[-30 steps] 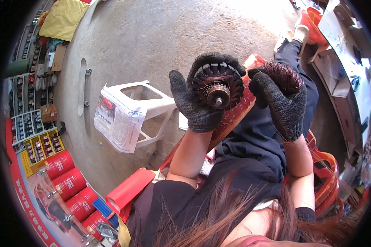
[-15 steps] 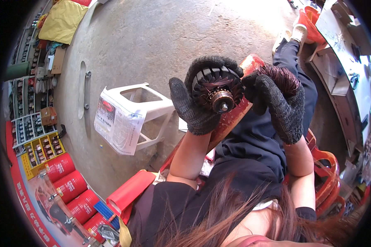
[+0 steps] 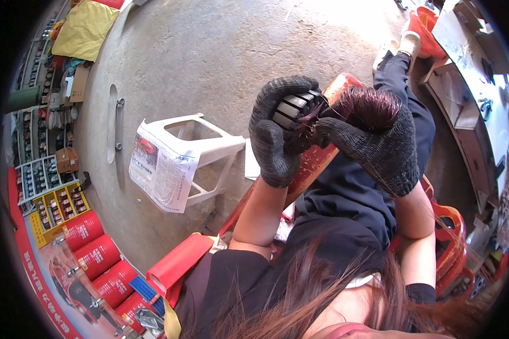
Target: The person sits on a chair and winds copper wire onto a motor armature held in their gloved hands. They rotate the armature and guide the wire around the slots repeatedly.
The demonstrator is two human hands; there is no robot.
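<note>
My left hand, in a dark grey knit glove, is closed around a motor armature with pale metal segments and copper windings. My right hand, gloved alike, holds a thick bundle of dark reddish copper wire between palm and thumb side. Its fingertips reach the armature's right end and cover most of the commutator there. Both hands are above a worn red beam that runs slantwise over my lap.
A white plastic stool with a newspaper over its edge stands to the left. Red drums and a shelf of small parts line the far left. On the right are a workbench and a red chair.
The armature has turned in my left hand, so its commutator end now points right instead of toward me. My right hand, with the wire bundle, has moved left against it.
</note>
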